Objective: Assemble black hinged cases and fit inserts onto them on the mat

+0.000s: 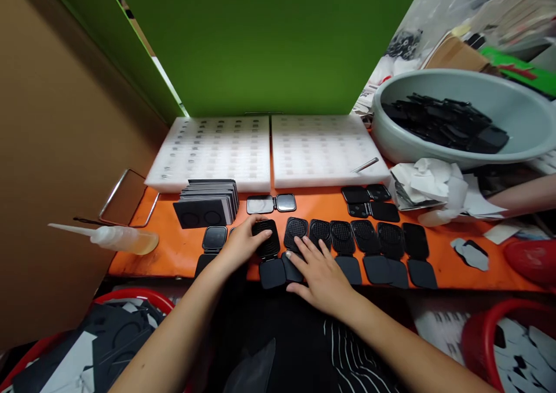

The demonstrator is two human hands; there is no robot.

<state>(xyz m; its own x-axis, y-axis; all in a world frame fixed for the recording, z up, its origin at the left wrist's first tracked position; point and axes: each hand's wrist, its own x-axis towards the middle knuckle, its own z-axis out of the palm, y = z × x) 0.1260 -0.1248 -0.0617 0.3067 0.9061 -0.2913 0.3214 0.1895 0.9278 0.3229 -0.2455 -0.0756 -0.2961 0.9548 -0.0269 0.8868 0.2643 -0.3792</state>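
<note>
A row of black hinged cases lies opened flat along the front of the orange table, their upper halves ridged and lower halves smooth. At the row's left end, my left hand (243, 241) grips one black hinged case (271, 243) by its upper half, thumb over the face and fingers round the far edge. Flat and with fingers spread, my right hand (324, 274) rests on the neighbouring cases (297, 228), partly covering them. Left of my left hand is another opened case (215, 238), partly hidden by my wrist. Behind it stands a stack of black cards (204, 208).
Two white foam blocks (212, 153) stand at the back, a metal tool (365, 165) on the right one. A liquid-filled squeeze bottle (125, 239) lies left. A grey basin (460, 80) of black pieces stands right. Red tubs (143, 293) of scraps sit below the orange table (174, 260).
</note>
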